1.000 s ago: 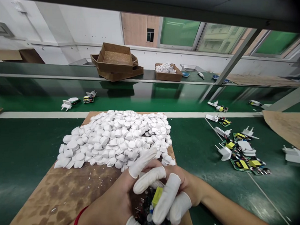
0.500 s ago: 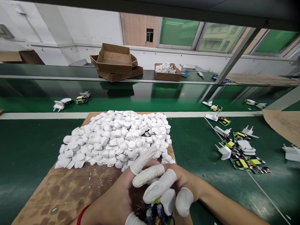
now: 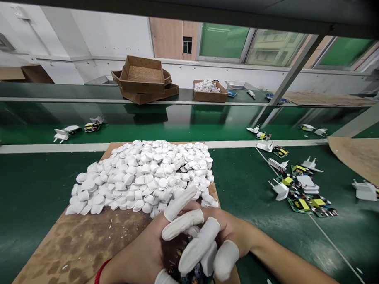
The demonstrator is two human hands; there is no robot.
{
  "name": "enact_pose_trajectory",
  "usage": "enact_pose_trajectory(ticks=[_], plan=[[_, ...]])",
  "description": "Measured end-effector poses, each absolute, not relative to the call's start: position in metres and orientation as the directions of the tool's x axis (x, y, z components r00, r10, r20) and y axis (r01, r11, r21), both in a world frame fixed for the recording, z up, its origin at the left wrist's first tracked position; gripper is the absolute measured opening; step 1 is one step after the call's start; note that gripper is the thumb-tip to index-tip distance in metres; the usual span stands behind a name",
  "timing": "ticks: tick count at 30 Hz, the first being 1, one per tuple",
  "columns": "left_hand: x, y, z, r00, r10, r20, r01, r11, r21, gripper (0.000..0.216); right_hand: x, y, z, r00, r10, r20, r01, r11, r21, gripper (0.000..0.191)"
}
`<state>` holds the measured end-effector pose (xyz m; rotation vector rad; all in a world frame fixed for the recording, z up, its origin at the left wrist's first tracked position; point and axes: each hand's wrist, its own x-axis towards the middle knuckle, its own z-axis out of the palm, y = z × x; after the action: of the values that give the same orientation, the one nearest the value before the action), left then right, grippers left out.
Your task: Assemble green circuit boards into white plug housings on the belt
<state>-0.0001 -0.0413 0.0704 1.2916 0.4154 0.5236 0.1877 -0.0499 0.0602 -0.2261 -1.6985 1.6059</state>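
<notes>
Low in the middle, my left hand (image 3: 146, 247) curls around a small circuit board (image 3: 197, 280) with capacitors and a copper coil; its lower end runs out of the picture. White finger covers sit on the fingertips of both hands. My right hand (image 3: 232, 229) reaches over the board and closes its thumb and finger about a small white rounded piece (image 3: 209, 259), which touches the board's parts. Fingers hide much of both things. Just beyond my hands, a large heap of white rounded pieces (image 3: 147, 172) lies on a brown cardboard sheet (image 3: 72, 254).
To the right, several circuit boards (image 3: 303, 204) with white plug housings (image 3: 281, 190) lie on the green table (image 3: 253, 189). More stand on the moving-belt-like strip (image 3: 183, 132) behind. Cardboard trays (image 3: 143, 77) and a box of white pieces (image 3: 210, 95) rest on the back shelf. A slanted metal post (image 3: 295, 70) rises at right.
My right finger and thumb have shifted slightly down and left over the board with the white piece. Boards on the back strip have moved left relative to the table.
</notes>
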Motion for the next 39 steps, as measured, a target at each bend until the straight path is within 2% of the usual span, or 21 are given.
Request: enact_pose_trajectory(ticks=[3,5,8,11,14,18,22,24,26,28,32,34,36,39], plan=[[-0.002,-0.039,0.073,0.815,0.577,-0.057,-0.067,0.192,0.979,0.121,0.188,-0.051,0.058,-0.664,0.594,0.454,-0.407,0.222,-0.886,0.053],[-0.004,-0.039,0.07,0.803,0.591,-0.07,-0.069,0.209,0.976,0.118,0.187,-0.052,0.057,-0.649,0.584,0.489,-0.476,0.191,-0.859,0.049],[-0.004,-0.041,0.062,0.769,0.639,-0.01,-0.186,0.238,0.953,0.105,0.185,-0.055,0.059,-0.64,0.661,0.392,-0.486,0.048,-0.873,0.035],[0.001,-0.045,0.061,0.771,0.636,0.015,-0.237,0.265,0.935,0.089,0.183,-0.056,0.063,-0.619,0.709,0.337,-0.469,0.01,-0.883,0.039],[0.006,-0.048,0.065,0.782,0.622,0.041,-0.251,0.253,0.934,0.078,0.181,-0.054,0.063,-0.624,0.675,0.394,-0.464,0.085,-0.881,0.043],[0.008,-0.049,0.065,0.781,0.61,0.134,-0.384,0.299,0.874,0.063,0.181,-0.053,0.059,-0.623,0.641,0.448,-0.415,0.214,-0.884,0.058],[0.001,-0.047,0.054,0.784,0.613,0.1,-0.366,0.325,0.872,0.073,0.186,-0.055,0.058,-0.621,0.608,0.494,-0.424,0.269,-0.865,0.038],[-0.003,-0.047,0.046,0.755,0.653,0.057,-0.349,0.327,0.878,0.083,0.188,-0.057,0.057,-0.635,0.645,0.424,-0.377,0.219,-0.9,0.041],[-0.003,-0.048,0.04,0.712,0.701,0.047,-0.378,0.326,0.866,0.091,0.19,-0.058,0.052,-0.597,0.744,0.3,-0.323,0.119,-0.939,0.047],[-0.001,-0.048,0.038,0.653,0.755,0.061,-0.408,0.282,0.869,0.094,0.191,-0.058,0.045,-0.471,0.856,0.216,-0.321,0.062,-0.945,0.051],[0.004,-0.046,0.043,0.541,0.826,0.161,-0.314,0.02,0.949,0.065,0.192,-0.051,0.038,-0.217,0.95,0.226,-0.332,0.146,-0.932,0.049],[0.004,-0.044,0.044,0.48,0.849,0.221,-0.219,-0.127,0.967,0.06,0.192,-0.049,0.04,-0.193,0.941,0.278,-0.302,0.212,-0.929,0.045],[0.002,-0.044,0.044,0.437,0.86,0.264,-0.122,-0.234,0.964,0.067,0.193,-0.048,0.043,-0.205,0.924,0.322,-0.285,0.258,-0.923,0.042],[-0.001,-0.044,0.043,0.477,0.834,0.277,-0.024,-0.302,0.953,0.076,0.191,-0.05,0.045,-0.223,0.925,0.307,-0.316,0.229,-0.921,0.039]])
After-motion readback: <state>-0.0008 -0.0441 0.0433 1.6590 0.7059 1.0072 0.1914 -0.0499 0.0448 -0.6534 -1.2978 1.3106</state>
